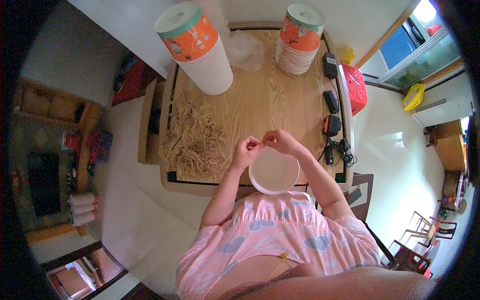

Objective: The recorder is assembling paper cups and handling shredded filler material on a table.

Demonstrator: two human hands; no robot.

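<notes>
A white round paper tub (275, 172) stands mouth up at the table's near edge, close against my body. Over its far rim my two hands come together, fingertips nearly touching. My left hand (248, 151) is closed in a pinch, thumb against forefinger. My right hand (282, 142) pinches from the other side, wrist bent inward. Whatever lies between the fingertips is too small to make out. Left of my hands is a loose heap of tan twine strands (194, 137).
Two tall stacks of upturned paper tubs, a left one (202, 55) and a right one (300, 42), stand toward the back, with clear plastic wrap (246, 50) between. Black power adapters (331, 125) and cords line the right edge. A red plastic stool (355, 87) is beside the wooden table (250, 107).
</notes>
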